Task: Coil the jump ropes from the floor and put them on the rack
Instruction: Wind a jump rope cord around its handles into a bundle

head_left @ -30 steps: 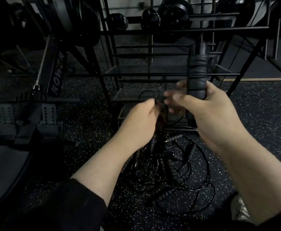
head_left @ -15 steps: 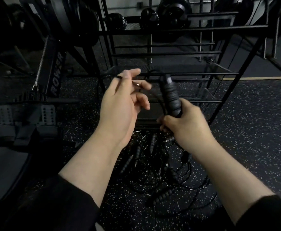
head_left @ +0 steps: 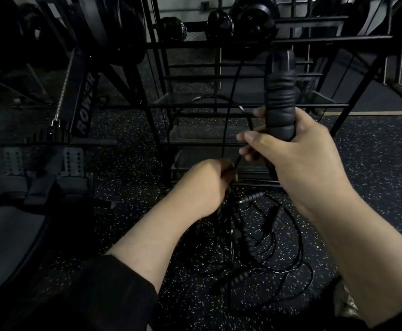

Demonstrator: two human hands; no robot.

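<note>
My right hand [head_left: 297, 161] grips a black jump rope handle [head_left: 280, 96] upright in front of the black metal rack [head_left: 243, 41]. A thin black cord [head_left: 231, 99] runs from near the handle's top down to my left hand [head_left: 204, 187], which pinches it just below and left of the right hand. Under both hands a tangle of black jump ropes [head_left: 250, 247] with several ribbed handles lies on the speckled floor.
The rack has mesh shelves [head_left: 195, 137] low down and dumbbells [head_left: 219, 25] on a bar above. A rowing machine [head_left: 83, 103] with footplates stands at the left. Dark speckled rubber floor [head_left: 374, 163] spreads to the right.
My left hand dropped from rack height to below the right hand, curling onto the cord. My right hand rose and turned the handle upright.
</note>
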